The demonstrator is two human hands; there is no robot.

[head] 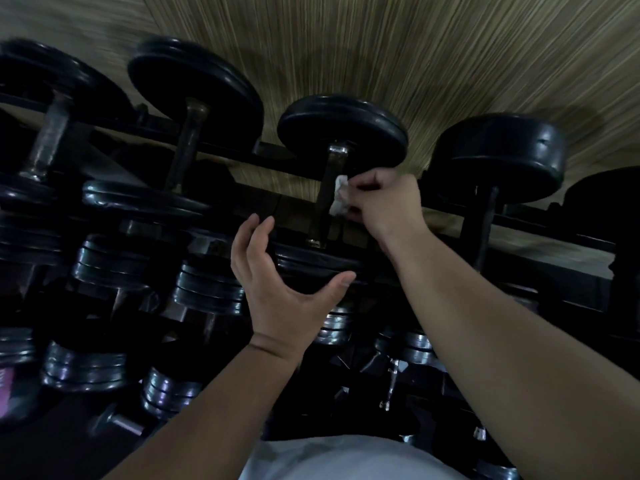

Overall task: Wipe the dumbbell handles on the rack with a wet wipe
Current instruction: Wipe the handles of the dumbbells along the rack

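where striped wall (pixel 450 46) backs rack (pixel 242 152), dim room.

Left dumbbells (pixel 52 109) blurred (edge crops the outermost one).

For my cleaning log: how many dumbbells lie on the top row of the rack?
4 in view: far-left dumbbell, second dumbbell, third dumbbell touched by the wet wipe in the right hand, fourth dumbbell. More may lie beyond the frame edges.
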